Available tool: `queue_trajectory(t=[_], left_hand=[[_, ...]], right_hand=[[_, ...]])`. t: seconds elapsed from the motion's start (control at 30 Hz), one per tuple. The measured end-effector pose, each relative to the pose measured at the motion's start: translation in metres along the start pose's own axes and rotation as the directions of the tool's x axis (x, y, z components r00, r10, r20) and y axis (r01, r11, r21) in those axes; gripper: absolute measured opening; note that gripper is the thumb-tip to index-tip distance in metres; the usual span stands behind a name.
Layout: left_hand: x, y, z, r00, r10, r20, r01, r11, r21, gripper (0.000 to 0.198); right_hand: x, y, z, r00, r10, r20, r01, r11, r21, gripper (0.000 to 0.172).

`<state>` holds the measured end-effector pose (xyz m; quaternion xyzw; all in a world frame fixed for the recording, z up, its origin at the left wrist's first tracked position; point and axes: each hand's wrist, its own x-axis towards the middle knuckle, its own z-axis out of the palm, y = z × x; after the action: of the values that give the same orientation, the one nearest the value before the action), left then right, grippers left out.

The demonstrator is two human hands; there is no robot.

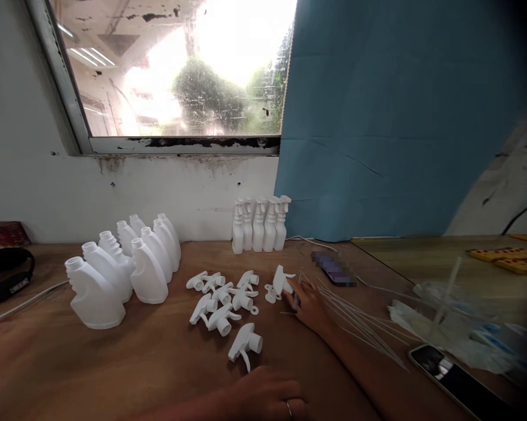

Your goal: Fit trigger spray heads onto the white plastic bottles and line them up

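Observation:
My right hand [309,304] reaches forward onto the wooden table [158,368], its fingers closed around a white trigger spray head [282,282] beside a small white ring. My left hand [267,397] rests at the near edge, fingers curled, a ring on one finger, nothing visible in it. Just beyond it lies a single spray head [245,343]. Several more spray heads [222,295] are scattered in the middle. Several open white bottles [123,266] stand at the left. Several capped bottles [260,225] stand in a row against the wall. Thin white dip tubes [360,321] fan out to the right.
A phone [458,383] lies at the near right, a second dark device [333,268] past the tubes. Crumpled clear plastic bags [443,324] sit at right. A black strap [4,275] and white cable [27,301] lie at far left. Yellow pieces [506,257] rest at the back right.

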<state>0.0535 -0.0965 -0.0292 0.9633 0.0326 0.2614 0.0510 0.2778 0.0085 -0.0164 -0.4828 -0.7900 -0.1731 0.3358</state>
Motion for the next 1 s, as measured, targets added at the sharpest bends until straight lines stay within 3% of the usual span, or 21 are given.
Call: queue_trajectory(t=[0.17,0.23,0.3,0.37,0.47,0.53,0.6,0.7,0.8,0.9,1.0], left_hand=[[0.002,0.01,-0.001,0.997,-0.051,0.057,0.059,0.987,-0.147,0.009],[0.009,0.014,-0.008,0.982,-0.186,0.038,0.19,0.954,-0.232,0.01],[0.016,0.015,-0.017,0.931,-0.365,0.011,0.348,0.877,-0.332,0.016],[0.022,0.014,-0.023,0.846,-0.532,-0.02,0.471,0.766,-0.437,0.017],[0.024,0.003,-0.023,0.653,-0.755,-0.057,0.566,0.537,-0.625,0.011],[0.022,-0.007,-0.019,0.519,-0.852,-0.064,0.514,0.371,-0.773,0.015],[0.021,-0.017,-0.016,0.439,-0.897,-0.058,0.357,0.234,-0.904,0.028],[0.02,-0.028,-0.017,0.442,-0.896,-0.029,0.143,0.103,-0.984,0.043],[0.018,-0.034,-0.023,0.462,-0.887,0.005,0.116,0.054,-0.992,0.045],[0.012,-0.039,-0.029,0.449,-0.892,0.06,0.083,-0.026,-0.996,0.035],[0.006,-0.041,-0.036,0.47,-0.878,0.096,-0.01,-0.114,-0.993,0.028]], right_hand=[[-0.001,-0.007,-0.007,0.994,-0.11,-0.023,0.111,0.994,0.023,0.031],[-0.002,-0.01,-0.009,0.988,-0.151,-0.044,0.154,0.987,0.056,0.034],[-0.002,-0.013,-0.008,0.983,-0.167,-0.076,0.175,0.979,0.104,0.036],[-0.002,-0.017,-0.007,0.981,-0.167,-0.099,0.182,0.97,0.16,0.037],[-0.003,-0.026,-0.007,0.981,-0.134,-0.141,0.166,0.954,0.25,0.035],[-0.004,-0.033,-0.009,0.98,-0.118,-0.162,0.164,0.936,0.313,0.036],[-0.006,-0.04,-0.013,0.977,-0.152,-0.151,0.198,0.909,0.367,0.037],[-0.01,-0.049,-0.021,0.962,-0.261,-0.079,0.27,0.864,0.426,0.039],[-0.013,-0.057,-0.029,0.951,-0.308,0.0,0.269,0.828,0.492,0.038],[-0.015,-0.062,-0.036,0.982,-0.167,0.083,0.087,0.801,0.592,0.041],[-0.013,-0.064,-0.042,0.991,0.027,0.131,-0.112,0.706,0.7,0.041]])
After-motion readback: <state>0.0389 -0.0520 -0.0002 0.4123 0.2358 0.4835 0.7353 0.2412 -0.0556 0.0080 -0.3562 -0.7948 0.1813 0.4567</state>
